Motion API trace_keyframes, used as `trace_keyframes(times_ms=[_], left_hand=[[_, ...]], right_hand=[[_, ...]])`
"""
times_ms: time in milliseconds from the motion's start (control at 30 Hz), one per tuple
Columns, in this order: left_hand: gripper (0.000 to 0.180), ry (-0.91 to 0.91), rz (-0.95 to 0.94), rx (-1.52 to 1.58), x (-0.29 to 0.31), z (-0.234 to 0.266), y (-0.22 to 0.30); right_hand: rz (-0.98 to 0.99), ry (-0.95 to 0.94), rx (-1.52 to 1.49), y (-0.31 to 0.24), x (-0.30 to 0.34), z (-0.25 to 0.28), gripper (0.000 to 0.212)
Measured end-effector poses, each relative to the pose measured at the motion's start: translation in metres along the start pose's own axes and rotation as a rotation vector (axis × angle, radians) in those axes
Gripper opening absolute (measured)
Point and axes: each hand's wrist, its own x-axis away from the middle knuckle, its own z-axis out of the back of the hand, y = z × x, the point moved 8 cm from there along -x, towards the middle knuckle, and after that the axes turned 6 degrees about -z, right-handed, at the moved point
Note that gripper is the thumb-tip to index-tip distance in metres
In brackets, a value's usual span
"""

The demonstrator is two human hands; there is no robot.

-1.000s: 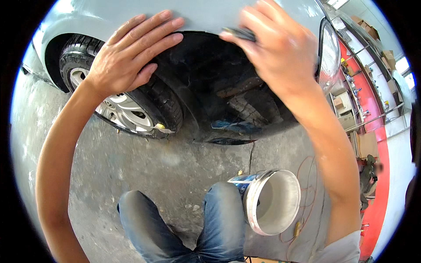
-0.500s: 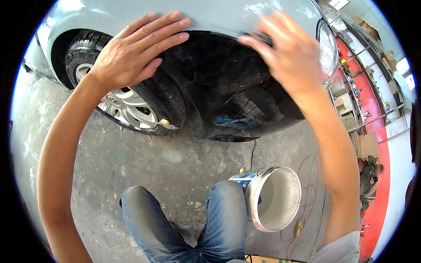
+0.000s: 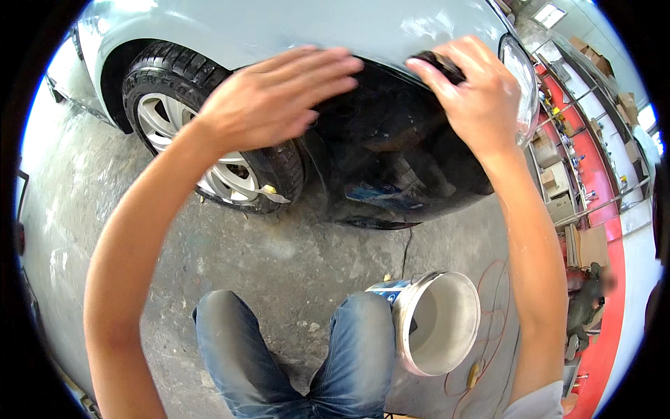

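Note:
My left hand (image 3: 272,101) is stretched flat, fingers together and slightly blurred, at the lower edge of a silver-grey car fender (image 3: 293,24). Nothing is held in it. Farther right, my right hand (image 3: 485,98) pinches a black pad-like piece (image 3: 441,67) between thumb and fingers, at the seam where the fender meets the black bumper (image 3: 380,133). Its exact kind cannot be made out. The headlight (image 3: 520,77) sits just right of that hand. Below my left hand is the front wheel (image 3: 164,122), partly hidden by my forearm.
A white bucket (image 3: 403,332) stands by my right knee, with a dark piece inside. A thin reddish hose (image 3: 504,307) lies on the concrete floor (image 3: 279,251). Shelving (image 3: 579,133) with boxes lines the right wall, and a person (image 3: 586,307) is below it.
My left hand has moved right along the fender edge. My right hand has shifted slightly right and down, and its black piece shows more. The whole view has shifted a little.

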Motion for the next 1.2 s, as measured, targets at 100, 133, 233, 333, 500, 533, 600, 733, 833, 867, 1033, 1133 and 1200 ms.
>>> trace_keyframes(times_ms=[100,133,233,333,500,533,600,733,833,867,1033,1133,1200], left_hand=[[0.063,-0.032,0.022,-0.092,0.033,0.011,-0.015],[0.063,-0.031,0.018,-0.085,0.034,0.011,-0.016],[0.064,-0.017,0.033,-0.072,0.039,0.011,-0.014],[0.066,0.015,0.037,-0.021,0.040,0.013,-0.015],[0.069,0.058,-0.006,-0.012,0.039,0.012,-0.019],[0.068,0.065,-0.007,0.004,0.040,0.012,-0.019],[0.067,0.080,-0.019,0.032,0.039,0.014,-0.020],[0.067,0.084,0.001,-0.004,0.041,0.012,-0.019],[0.069,0.078,-0.001,0.016,0.042,0.011,-0.019],[0.069,0.068,-0.001,0.024,0.041,0.013,-0.019],[0.070,0.068,0.002,0.011,0.036,0.016,-0.020],[0.068,0.011,0.005,-0.016,0.048,0.012,-0.018],[0.066,0.024,-0.007,-0.028,0.039,0.014,-0.018]], right_hand=[[0.076,-0.034,0.009,-0.019,-0.013,-0.015,0.029],[0.081,-0.049,0.011,-0.021,-0.014,-0.018,0.029],[0.138,-0.060,0.024,-0.030,-0.019,-0.024,0.028],[0.184,-0.007,0.076,-0.046,-0.021,-0.030,0.027],[0.289,0.020,0.129,-0.071,-0.030,-0.040,0.028],[0.299,-0.011,0.150,-0.066,-0.028,-0.038,0.028],[0.301,-0.064,0.149,-0.056,-0.026,-0.033,0.027],[0.342,-0.004,0.137,-0.082,-0.037,-0.044,0.029],[0.283,-0.062,0.143,-0.069,-0.029,-0.042,0.028],[0.271,-0.062,0.132,-0.065,-0.027,-0.041,0.028],[0.352,-0.005,0.126,-0.087,-0.042,-0.045,0.028],[0.257,-0.104,0.111,-0.071,-0.028,-0.050,0.024],[0.243,-0.115,0.222,-0.043,-0.016,-0.029,0.026]])
